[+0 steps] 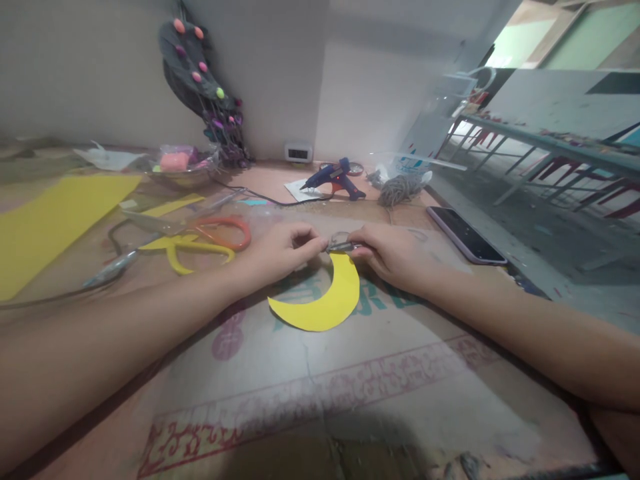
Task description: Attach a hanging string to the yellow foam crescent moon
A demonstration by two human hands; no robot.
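A yellow crescent-moon cutout (340,293) lies in front of me, its upper tip between my two hands. My left hand (295,245) is closed in a pinch at that tip, on what looks like grey yarn (340,235) curving in a small loop. From the other side, my right hand (383,253) has its fingers closed around a small dark metal tool (345,247); its exact kind is too blurred to tell. Left of my left hand lie orange-handled scissors (225,232) and a yellow scissor handle (200,255).
A blue glue gun (333,179) stands behind my hands, beside a grey yarn ball (400,190). A phone (466,235) lies at the table's right edge. Yellow sheet (55,220) is at left, near a bowl (183,179). A decorated grey crescent (187,67) hangs on the wall.
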